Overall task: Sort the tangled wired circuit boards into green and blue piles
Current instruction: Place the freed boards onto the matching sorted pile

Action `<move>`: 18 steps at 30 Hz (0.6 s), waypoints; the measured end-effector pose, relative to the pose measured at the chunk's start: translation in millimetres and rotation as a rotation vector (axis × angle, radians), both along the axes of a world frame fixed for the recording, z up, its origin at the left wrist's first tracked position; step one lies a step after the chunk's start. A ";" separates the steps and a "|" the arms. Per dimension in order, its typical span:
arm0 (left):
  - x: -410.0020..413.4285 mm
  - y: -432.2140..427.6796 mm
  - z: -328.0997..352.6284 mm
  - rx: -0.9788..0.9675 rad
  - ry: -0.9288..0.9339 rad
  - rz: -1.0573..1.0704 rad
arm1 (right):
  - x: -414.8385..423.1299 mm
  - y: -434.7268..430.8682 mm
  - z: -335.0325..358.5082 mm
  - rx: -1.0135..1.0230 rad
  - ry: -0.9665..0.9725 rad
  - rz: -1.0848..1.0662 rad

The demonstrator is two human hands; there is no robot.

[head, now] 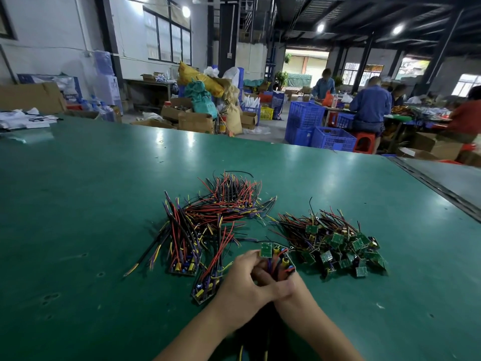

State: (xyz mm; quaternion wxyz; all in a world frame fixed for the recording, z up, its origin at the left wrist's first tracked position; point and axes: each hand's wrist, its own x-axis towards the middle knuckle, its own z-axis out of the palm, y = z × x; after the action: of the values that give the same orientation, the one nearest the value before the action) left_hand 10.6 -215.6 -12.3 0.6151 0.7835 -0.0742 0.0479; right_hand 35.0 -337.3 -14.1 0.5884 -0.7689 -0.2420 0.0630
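Observation:
On the green table (104, 204) a tangled heap of red, black, purple and yellow wires (216, 212) lies left of centre, with blue boards (184, 264) at its near end. To the right sits a pile of small green boards (341, 246) with dark wires. My left hand (242, 280) and my right hand (283, 285) meet in front of the piles. Together they grip a wired cluster: a small green board (266, 250) sticks up at its top, and a board with yellow parts and red wires (283, 261) lies beside it. Which fingers hold which piece is hidden.
Papers and cardboard boxes (26, 118) lie at the table's far left. A grey table (447, 178) adjoins on the right across a dark seam. Beyond stand blue crates (307, 121), stacked boxes and sacks, and several seated people working.

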 end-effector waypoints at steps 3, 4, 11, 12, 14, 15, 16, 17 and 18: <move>-2.3 0.2 3.2 -0.011 0.007 0.016 | -3.2 -3.5 5.2 -0.125 -0.095 0.066; -2.4 -1.1 2.9 0.035 -0.014 0.054 | -3.1 -5.8 5.6 -0.188 -0.137 0.053; -8.8 -6.8 3.0 0.137 -0.159 0.094 | 3.5 -18.7 6.9 -0.376 -0.249 0.036; -9.5 -7.6 4.6 0.095 -0.176 0.126 | 5.0 -21.7 6.2 -0.394 -0.217 0.045; -9.0 -7.2 6.7 0.017 -0.198 0.166 | 7.3 -28.3 7.3 -0.383 -0.126 0.044; -7.3 -6.4 7.1 -0.032 -0.193 0.161 | 8.0 -31.1 9.0 -0.303 -0.067 0.020; -5.4 -5.1 8.0 -0.096 -0.158 0.148 | 8.8 -33.8 11.0 -0.173 -0.013 -0.015; -4.5 -4.2 10.3 -0.182 -0.096 0.121 | 9.5 -36.0 13.5 -0.053 0.004 -0.045; -4.3 -2.7 11.8 -0.277 -0.021 0.071 | 10.0 -37.4 16.1 0.027 -0.021 -0.058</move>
State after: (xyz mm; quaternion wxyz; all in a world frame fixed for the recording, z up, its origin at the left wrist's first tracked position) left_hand 6.2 -218.3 -0.5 0.7144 0.6927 -0.0456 0.0876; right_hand 45.1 -374.7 2.1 0.5978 -0.7682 -0.2265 0.0343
